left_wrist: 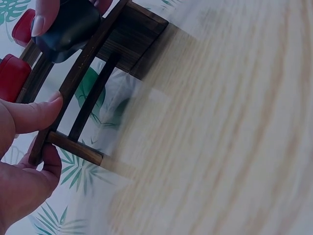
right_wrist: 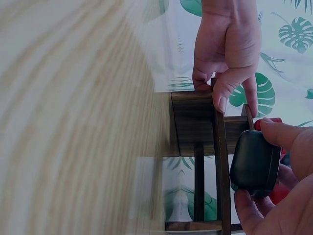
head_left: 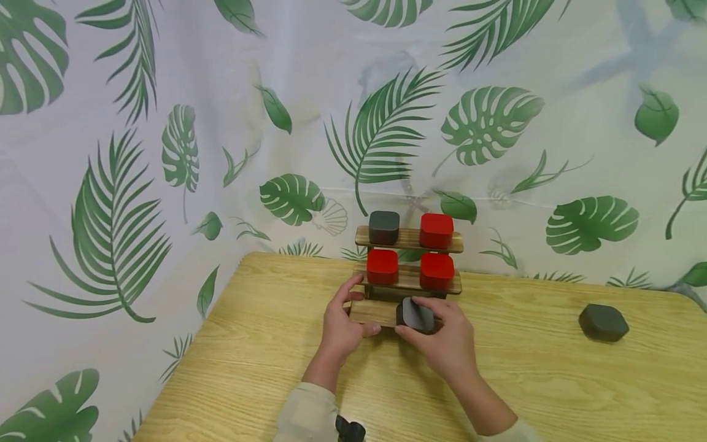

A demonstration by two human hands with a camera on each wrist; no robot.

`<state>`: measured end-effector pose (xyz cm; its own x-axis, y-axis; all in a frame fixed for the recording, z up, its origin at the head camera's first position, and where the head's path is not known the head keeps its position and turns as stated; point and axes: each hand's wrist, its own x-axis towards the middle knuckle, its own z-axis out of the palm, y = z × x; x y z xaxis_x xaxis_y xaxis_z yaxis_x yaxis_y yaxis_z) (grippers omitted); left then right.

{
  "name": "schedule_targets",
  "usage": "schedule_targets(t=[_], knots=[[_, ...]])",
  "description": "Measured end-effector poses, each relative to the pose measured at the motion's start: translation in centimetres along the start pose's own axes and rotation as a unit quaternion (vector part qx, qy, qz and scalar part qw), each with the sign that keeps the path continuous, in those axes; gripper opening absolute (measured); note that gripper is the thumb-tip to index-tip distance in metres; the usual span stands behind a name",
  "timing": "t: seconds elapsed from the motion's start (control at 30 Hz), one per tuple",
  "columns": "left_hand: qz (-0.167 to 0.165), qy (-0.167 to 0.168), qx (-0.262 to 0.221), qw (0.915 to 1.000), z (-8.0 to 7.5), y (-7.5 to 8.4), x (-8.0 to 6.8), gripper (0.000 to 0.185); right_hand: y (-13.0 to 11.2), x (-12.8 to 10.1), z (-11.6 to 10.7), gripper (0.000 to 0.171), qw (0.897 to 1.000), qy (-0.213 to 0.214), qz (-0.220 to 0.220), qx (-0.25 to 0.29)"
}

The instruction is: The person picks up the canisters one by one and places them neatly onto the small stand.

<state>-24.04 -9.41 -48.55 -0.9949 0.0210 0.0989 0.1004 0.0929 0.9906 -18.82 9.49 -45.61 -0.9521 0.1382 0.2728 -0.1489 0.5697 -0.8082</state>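
A small three-tier wooden rack (head_left: 407,270) is seen standing at the far edge of a light wooden table (head_left: 530,380), against a backdrop of white cloth printed with green leaves (head_left: 166,123). The rack's left end is gripped by the left hand (head_left: 343,322), the thumb and fingers being curled round the dark frame at the lowest step, as is shown in both wrist views. A black box with rounded corners (head_left: 417,315) is pinched by the right hand (head_left: 444,341) between thumb and fingers and is held tilted at the right part of the lowest step; whether it already touches the wood cannot be told. In the right wrist view the same box is seen just beside the rack's dark side rail.

Two red boxes (head_left: 382,266) (head_left: 437,271) are set side by side on the middle step. On the top step, a second black box (head_left: 383,227) is placed at the left and a third red box (head_left: 436,230) at the right. A further black box (head_left: 603,322) is left lying on the table well to the right of the rack, apart from both hands. Pale sleeves are visible at the near edge of the head view.
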Motion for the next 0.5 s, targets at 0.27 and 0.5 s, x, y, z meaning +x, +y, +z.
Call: schedule_targets(t=[0.27,0.5], knots=[[-0.019,0.003,-0.004,0.9998,0.0,0.0,0.0,0.105,-0.1,0.3,1.2,0.056,1.000,0.016,-0.020,0.012],[-0.014,-0.005,-0.019,0.9997,-0.2,0.0,0.0,0.107,-0.5,0.7,2.0,0.054,0.999,0.026,-0.032,0.019]])
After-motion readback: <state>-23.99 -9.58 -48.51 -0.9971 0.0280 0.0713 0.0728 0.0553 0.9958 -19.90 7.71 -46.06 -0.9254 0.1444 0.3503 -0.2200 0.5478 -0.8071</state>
